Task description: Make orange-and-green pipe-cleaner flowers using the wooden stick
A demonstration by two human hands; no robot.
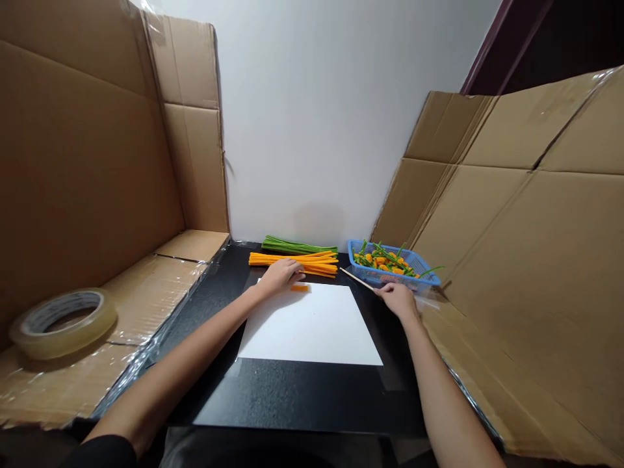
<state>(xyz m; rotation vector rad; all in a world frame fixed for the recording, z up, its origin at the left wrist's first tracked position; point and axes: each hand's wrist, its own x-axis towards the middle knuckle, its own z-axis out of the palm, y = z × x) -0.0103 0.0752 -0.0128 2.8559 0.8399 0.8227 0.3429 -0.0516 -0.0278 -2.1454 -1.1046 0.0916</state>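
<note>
The grip of the right hand [397,299] pinches a thin, straight, pale stick [357,279] by its near end — it should be light, stiff and perhaps easy to snap, so this end suits. Whether the left hand [279,276] grasps anything, I cannot tell. By its fingers, a short orange strip [299,288] lies on flat white paper [314,328]; just beyond, long slender orange stems [319,261] look bendable.

The left fingers [291,266] hide part of the orange strips [314,263] behind them.

left hand [279,276] — palm down, curled | right hand [400,299] — pinching | forearms [202,344] reaching forward
</note>
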